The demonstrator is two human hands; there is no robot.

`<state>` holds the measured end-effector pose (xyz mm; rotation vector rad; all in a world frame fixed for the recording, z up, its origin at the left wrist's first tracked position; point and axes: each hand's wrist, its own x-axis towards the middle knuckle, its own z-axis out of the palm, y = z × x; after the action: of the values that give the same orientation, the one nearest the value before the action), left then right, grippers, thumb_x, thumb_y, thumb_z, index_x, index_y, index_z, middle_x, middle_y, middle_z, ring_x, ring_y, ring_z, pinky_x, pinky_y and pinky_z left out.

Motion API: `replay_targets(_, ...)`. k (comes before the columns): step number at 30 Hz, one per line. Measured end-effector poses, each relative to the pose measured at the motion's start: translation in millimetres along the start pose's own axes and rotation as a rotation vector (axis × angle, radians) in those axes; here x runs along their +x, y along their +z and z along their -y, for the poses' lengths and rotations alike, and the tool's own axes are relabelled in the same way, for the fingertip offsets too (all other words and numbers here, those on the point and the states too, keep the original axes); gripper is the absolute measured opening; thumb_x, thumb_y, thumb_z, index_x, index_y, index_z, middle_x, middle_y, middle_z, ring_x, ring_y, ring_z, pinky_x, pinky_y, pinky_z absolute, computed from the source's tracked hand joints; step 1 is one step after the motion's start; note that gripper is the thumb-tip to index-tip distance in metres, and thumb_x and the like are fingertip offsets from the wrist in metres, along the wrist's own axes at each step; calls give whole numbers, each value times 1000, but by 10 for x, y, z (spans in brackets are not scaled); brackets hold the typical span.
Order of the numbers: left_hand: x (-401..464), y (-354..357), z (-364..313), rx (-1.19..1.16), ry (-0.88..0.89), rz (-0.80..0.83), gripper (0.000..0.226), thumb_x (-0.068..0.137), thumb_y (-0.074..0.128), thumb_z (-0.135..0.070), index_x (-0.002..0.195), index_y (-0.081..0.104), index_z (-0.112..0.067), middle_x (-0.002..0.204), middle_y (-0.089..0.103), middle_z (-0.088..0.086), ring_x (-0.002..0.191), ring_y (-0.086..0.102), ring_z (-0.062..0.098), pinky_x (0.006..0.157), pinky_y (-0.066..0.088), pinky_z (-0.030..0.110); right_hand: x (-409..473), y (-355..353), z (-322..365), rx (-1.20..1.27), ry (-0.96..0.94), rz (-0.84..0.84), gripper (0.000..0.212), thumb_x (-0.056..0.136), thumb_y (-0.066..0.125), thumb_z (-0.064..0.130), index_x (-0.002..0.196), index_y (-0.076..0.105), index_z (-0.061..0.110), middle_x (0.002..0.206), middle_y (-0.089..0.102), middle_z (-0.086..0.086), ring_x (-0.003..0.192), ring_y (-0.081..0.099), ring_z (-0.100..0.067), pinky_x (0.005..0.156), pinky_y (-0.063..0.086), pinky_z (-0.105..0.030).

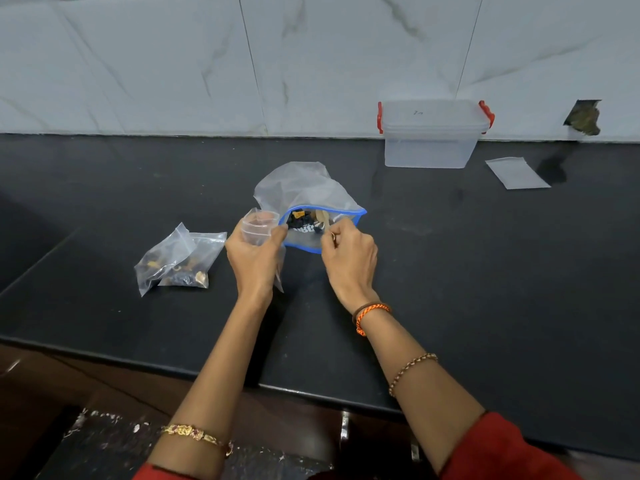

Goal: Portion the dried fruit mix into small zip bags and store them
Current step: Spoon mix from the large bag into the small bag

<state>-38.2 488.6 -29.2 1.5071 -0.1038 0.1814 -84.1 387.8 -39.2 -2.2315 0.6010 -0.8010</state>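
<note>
A large clear bag with a blue zip rim (304,192) lies open on the black counter (450,271), dried fruit mix (304,221) showing at its mouth. My left hand (254,256) grips a small clear zip bag (258,226), its mouth held open just left of the big bag. My right hand (348,256) is at the big bag's opening, fingers curled and pinching at the mix; what the fingertips hold is hidden. Two small filled zip bags (180,259) lie together to the left.
A clear plastic storage box with red latches (433,136), lid on, stands at the back right against the marble wall. An empty small zip bag (517,173) lies flat to its right. The counter's front edge runs just before my forearms.
</note>
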Motion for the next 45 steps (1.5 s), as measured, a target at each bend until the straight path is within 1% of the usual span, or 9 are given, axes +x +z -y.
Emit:
replay_targets(6,41,-36,63,-42,-49,9,18,73,73,-8,77,60,-20,81,61,8,78,57,21,71,47,35,36,63,27,63,25,90,17,91,55,14,83,62,1,75,68,-12,72,62,-23,67,45,-30)
replay_targets(9,59,-75,36,-60,-42,3,19,71,72,-8,76,58,-20,77,60,2,76,57,17,71,47,32,15,97,78,177,79,195,14,87,59,11,80,66,1,73,69,-9,71,64,-21,66,51,-31)
replay_targets(13,98,-135,-13,-117,-36,-3,16,61,66,-14,74,57,-20,70,59,-4,67,58,6,67,47,21,-53,64,140,559,407,274,11,87,58,7,79,65,7,57,58,-1,48,52,-7,42,44,-17)
replay_targets(17,109,-190,-9,-88,-15,25,19,67,70,-9,75,56,-19,62,62,-12,63,59,2,66,48,20,-112,16,200,801,629,261,9,88,57,3,85,65,2,56,53,-2,42,44,-5,38,39,-13)
replay_targets(21,99,-227,30,-82,-2,5,18,63,71,-17,76,59,-22,76,61,-2,75,59,14,73,48,29,-155,-45,226,909,746,202,15,88,58,4,74,63,7,55,53,-2,40,44,-4,38,39,-12)
replay_targets(25,87,-232,40,-41,19,16,23,69,76,-11,79,59,-24,82,62,-1,81,59,15,72,48,24,-153,-153,191,910,771,144,14,87,60,6,73,62,8,55,54,-1,44,45,-5,37,40,-12)
replay_targets(35,11,-135,55,131,110,1,20,76,73,-10,85,58,-19,77,59,-12,64,56,-8,62,42,4,-136,-314,23,900,754,22,18,86,59,5,68,60,9,55,53,-2,46,44,-8,37,38,-13)
replay_targets(41,22,-142,53,140,101,7,19,75,74,-11,87,59,-13,76,59,-10,68,56,0,62,44,7,-127,-311,9,995,842,-26,15,87,59,6,72,61,9,60,57,-3,50,51,-8,40,45,-12)
replay_targets(45,34,-128,26,153,107,14,20,75,73,-9,78,57,-20,73,58,-11,60,55,-11,60,42,3,-124,-357,-21,996,837,-28,17,87,60,6,70,61,9,60,57,-4,50,51,-8,42,46,-13)
